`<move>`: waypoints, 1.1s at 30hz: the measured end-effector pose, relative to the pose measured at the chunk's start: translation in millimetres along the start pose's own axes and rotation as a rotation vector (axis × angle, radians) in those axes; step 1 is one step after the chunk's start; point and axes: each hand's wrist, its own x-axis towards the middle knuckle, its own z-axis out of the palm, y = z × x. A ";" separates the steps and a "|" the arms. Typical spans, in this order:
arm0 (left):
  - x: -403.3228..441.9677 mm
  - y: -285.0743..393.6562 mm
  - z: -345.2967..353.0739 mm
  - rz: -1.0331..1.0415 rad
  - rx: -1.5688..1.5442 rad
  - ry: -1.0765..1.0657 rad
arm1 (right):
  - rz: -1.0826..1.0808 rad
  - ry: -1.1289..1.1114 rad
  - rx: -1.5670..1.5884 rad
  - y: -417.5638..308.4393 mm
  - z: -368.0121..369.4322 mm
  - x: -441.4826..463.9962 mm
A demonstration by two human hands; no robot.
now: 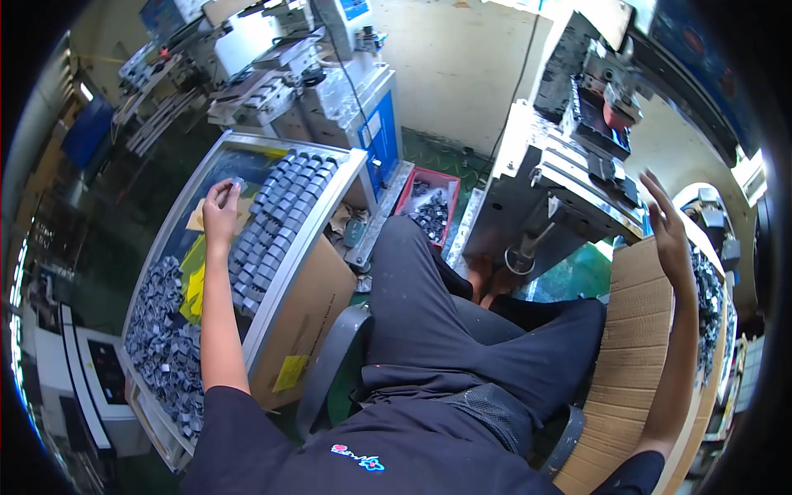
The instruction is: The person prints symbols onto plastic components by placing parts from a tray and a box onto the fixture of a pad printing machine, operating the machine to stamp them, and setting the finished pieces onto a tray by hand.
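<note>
Over the framed table (309,239) on the left, my left hand (221,212) is raised with thumb and fingers pinched on a small pale piece (238,181). Beneath and to its right stand rows of grey blocks (280,206). Loose grey pieces (161,330) are heaped nearer me, beside a yellow sheet (194,280). On the right, my right hand (667,227) is held up with its fingers stretched, near the front of a metal machine (569,165) and above the edge of a cardboard box (635,330). Nothing shows in it.
A red bin (454,202) with dark pieces sits on the floor between the machines. Another machine (330,99) with a blue panel stands behind the table. More dark pieces (708,305) lie inside the cardboard box. A chair armrest (334,363) is at my left side.
</note>
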 end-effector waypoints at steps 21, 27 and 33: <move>-10.6 -89.0 -27.0 -0.231 0.256 -0.216 | 0.252 0.105 -0.144 22.8 -85.3 -118.1; -12.4 -86.1 -23.8 -0.261 0.275 -0.231 | 0.337 0.102 -0.214 21.6 -91.0 -130.3; -11.0 -83.4 -21.3 -0.276 0.268 -0.231 | 0.341 0.137 -0.272 61.3 -106.4 -151.2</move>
